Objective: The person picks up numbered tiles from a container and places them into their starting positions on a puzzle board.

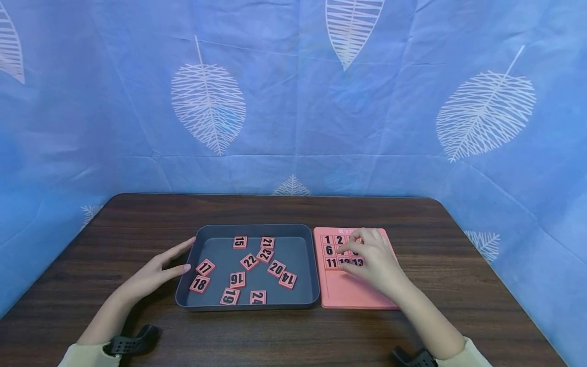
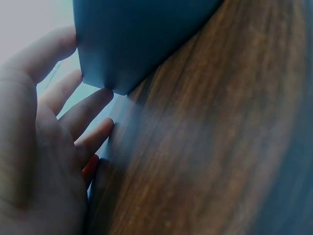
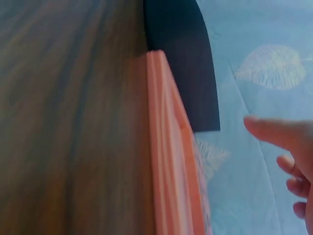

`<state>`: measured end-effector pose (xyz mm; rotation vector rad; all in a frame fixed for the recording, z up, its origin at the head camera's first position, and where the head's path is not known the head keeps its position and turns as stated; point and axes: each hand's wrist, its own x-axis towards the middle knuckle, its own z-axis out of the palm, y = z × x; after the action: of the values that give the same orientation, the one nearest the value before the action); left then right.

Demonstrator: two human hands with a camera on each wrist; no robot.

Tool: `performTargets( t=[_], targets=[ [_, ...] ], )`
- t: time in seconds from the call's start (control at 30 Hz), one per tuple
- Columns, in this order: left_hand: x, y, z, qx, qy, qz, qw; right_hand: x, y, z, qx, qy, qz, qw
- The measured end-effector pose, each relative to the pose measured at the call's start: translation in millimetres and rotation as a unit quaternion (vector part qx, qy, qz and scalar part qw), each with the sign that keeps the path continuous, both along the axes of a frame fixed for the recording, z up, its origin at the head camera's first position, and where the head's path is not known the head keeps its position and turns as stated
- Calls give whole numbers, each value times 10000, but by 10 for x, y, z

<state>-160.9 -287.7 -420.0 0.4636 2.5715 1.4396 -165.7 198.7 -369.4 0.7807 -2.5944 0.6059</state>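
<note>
A dark grey tray (image 1: 247,308) holds several loose pink number tiles, among them 15, 22 (image 1: 249,262), 20 (image 1: 276,268) and 14 (image 1: 287,279). At its left wall my left hand (image 1: 153,272) rests with extended fingers; in the left wrist view its fingertips meet the tray corner (image 2: 120,44). Right of the tray lies a pink number board (image 1: 357,293) with tiles set in its upper rows, such as 1, 6 and 11 (image 1: 331,263). My right hand (image 1: 373,257) is over these rows and covers several tiles. In the right wrist view, nothing shows between its thumb (image 3: 274,131) and fingers.
Both objects lie on a dark wooden table (image 1: 229,336), close side by side. Behind the table hangs a blue cloth (image 1: 293,112) with white leaf prints. A black band (image 1: 133,342) sits around the left wrist.
</note>
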Motion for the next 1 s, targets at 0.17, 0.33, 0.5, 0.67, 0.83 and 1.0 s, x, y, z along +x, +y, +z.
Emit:
performTargets(
  t=[0.17,0.33,0.5,0.67,0.83,1.0],
  targets=[
    [-38,-3,-15,-46,14,14,10000,-78,-212,36,116,-120,533,9984],
    [-73,-13,-18,-69,46,5,10000,-177,-437,64,359,-415,1118,9922],
    [-100,-27,-10,-72,45,-10,10000,-289,-619,90,719,-717,1647,9811],
    [-130,-47,-9,-48,51,-52,10000,-397,-755,93,1241,-844,1922,9698],
    [-161,-70,-17,-34,84,-88,9999,-481,-851,52,1695,-950,2142,9573],
    [-178,-86,-20,-49,65,-74,9999,-534,-922,27,2062,-1051,2164,9485]
  ],
)
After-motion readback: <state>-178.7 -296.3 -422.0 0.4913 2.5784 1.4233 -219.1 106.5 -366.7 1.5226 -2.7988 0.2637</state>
